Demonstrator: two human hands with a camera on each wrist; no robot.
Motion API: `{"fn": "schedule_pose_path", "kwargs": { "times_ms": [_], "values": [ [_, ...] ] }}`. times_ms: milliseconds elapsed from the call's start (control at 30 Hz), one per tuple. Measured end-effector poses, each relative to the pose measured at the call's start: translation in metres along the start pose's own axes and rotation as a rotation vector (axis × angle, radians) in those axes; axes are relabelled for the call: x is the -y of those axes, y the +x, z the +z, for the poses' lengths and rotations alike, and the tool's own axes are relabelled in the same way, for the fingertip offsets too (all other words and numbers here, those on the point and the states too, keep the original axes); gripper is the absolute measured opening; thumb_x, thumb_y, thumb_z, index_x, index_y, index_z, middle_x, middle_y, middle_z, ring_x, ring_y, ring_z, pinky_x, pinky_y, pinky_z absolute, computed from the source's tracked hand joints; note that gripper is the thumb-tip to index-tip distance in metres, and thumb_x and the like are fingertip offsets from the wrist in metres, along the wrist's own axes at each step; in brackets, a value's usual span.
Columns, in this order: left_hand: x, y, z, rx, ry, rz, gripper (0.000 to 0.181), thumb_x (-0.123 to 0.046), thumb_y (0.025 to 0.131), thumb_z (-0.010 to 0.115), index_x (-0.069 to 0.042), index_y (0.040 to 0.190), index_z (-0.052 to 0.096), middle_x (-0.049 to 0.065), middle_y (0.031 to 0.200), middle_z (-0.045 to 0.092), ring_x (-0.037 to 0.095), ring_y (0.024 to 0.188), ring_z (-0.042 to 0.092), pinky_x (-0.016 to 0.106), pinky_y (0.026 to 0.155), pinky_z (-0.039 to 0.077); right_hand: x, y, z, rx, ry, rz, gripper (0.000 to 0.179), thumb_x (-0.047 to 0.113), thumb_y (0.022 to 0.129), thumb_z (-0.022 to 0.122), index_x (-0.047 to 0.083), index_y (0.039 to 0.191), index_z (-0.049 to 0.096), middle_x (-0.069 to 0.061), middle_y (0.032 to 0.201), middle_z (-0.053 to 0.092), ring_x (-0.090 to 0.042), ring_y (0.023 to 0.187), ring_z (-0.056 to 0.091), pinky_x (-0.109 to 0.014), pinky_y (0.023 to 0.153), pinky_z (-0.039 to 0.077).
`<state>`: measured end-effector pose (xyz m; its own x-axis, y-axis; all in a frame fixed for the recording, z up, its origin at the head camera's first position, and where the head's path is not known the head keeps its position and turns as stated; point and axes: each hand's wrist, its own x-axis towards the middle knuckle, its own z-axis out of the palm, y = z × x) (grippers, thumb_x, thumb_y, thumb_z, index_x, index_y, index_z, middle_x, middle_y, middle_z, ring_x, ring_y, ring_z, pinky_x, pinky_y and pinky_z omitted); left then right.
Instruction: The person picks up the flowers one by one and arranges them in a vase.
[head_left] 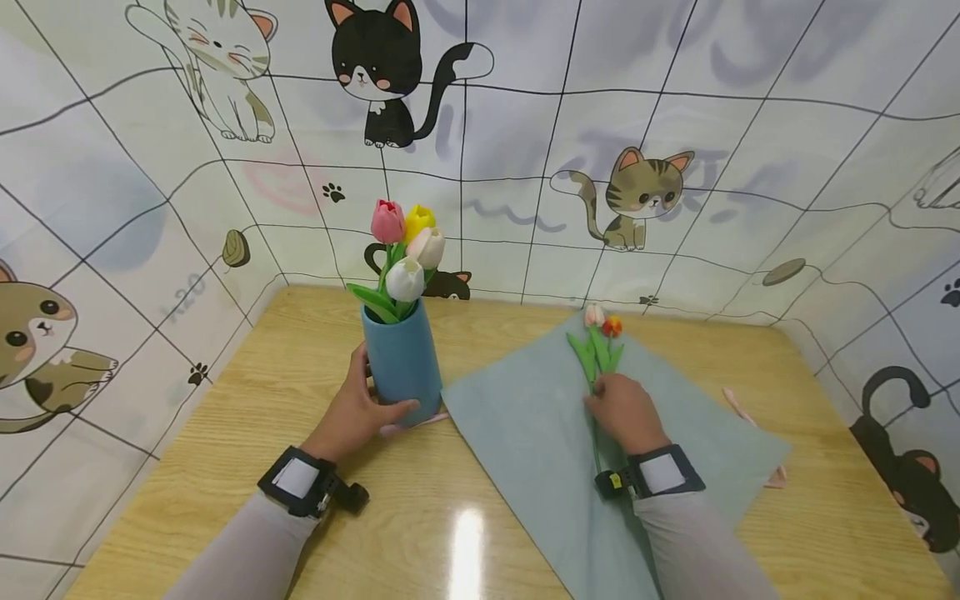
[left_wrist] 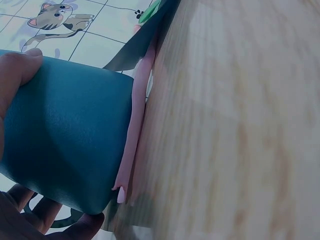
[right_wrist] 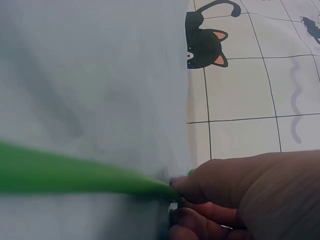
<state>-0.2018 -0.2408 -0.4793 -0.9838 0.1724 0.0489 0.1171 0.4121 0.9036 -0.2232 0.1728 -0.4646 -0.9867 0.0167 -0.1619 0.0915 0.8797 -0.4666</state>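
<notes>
My left hand (head_left: 358, 414) grips a blue vase (head_left: 405, 367) low on its side, the thumb across the front and the fingers around the back. Pink, yellow and whitish tulips (head_left: 406, 278) stand in it with green leaves. In the left wrist view a pink ribbon (left_wrist: 138, 120) runs along the foot of the vase (left_wrist: 65, 135). On the right, my right hand (head_left: 628, 414) pinches the stems of a pale pink tulip (head_left: 594, 315) and an orange-red tulip (head_left: 612, 326) over a sheet of grey-blue wrapping paper (head_left: 517, 442). A green stem (right_wrist: 75, 172) runs into its fingertips.
The wooden table (head_left: 405, 533) meets a cat-printed cloth backdrop (head_left: 510, 200) at the back and sides. One end of a pink ribbon (head_left: 738, 406) pokes out past the paper's right edge. Each wrist carries a strapped camera.
</notes>
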Motion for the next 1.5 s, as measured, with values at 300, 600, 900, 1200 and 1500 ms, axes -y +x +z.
{"fn": "schedule_pose_path", "kwargs": {
  "times_ms": [300,600,900,1200,1500],
  "values": [
    [0.0,0.0,0.001,0.0,-0.002,-0.011,0.118,-0.038,0.084,0.088,-0.035,0.164,0.002,0.015,0.164,0.028,0.043,0.152,0.034,0.069,0.116,0.038,0.001,-0.001,-0.004,0.001,0.046,0.018,0.034,0.015,0.094,0.065,-0.007,0.12,0.069,-0.022,0.112,0.071,-0.028,0.085,0.063,-0.035,0.065,0.052],
    [-0.001,0.0,0.001,0.001,0.012,-0.024,0.118,-0.039,0.084,0.088,-0.034,0.164,0.001,0.015,0.165,0.027,0.044,0.152,0.033,0.069,0.116,0.036,-0.007,0.004,-0.006,0.018,0.122,0.0,0.043,0.016,0.096,0.058,-0.007,0.132,0.064,-0.024,0.126,0.068,-0.03,0.094,0.062,-0.034,0.071,0.053],
    [0.0,0.0,0.001,0.002,0.007,-0.023,0.118,-0.039,0.084,0.088,-0.034,0.164,0.001,0.015,0.165,0.027,0.044,0.152,0.033,0.069,0.116,0.037,-0.012,0.005,-0.012,0.063,0.215,0.015,0.043,0.017,0.1,0.055,-0.006,0.136,0.06,-0.023,0.123,0.066,-0.029,0.095,0.061,-0.032,0.07,0.052],
    [0.0,0.0,0.001,0.005,-0.005,-0.015,0.117,-0.038,0.085,0.088,-0.034,0.164,0.001,0.015,0.165,0.028,0.043,0.152,0.034,0.068,0.116,0.039,-0.018,0.009,-0.014,0.081,0.374,0.03,0.042,0.019,0.101,0.055,-0.001,0.138,0.059,-0.018,0.118,0.064,-0.023,0.083,0.061,-0.03,0.067,0.051],
    [-0.001,0.0,0.001,0.009,-0.003,-0.016,0.118,-0.037,0.085,0.088,-0.034,0.164,0.0,0.016,0.165,0.027,0.044,0.152,0.034,0.068,0.115,0.038,-0.02,0.011,-0.019,0.097,0.516,0.015,0.039,0.023,0.105,0.058,-0.001,0.136,0.058,-0.018,0.125,0.065,-0.025,0.103,0.062,-0.029,0.078,0.059]
  ]
}}
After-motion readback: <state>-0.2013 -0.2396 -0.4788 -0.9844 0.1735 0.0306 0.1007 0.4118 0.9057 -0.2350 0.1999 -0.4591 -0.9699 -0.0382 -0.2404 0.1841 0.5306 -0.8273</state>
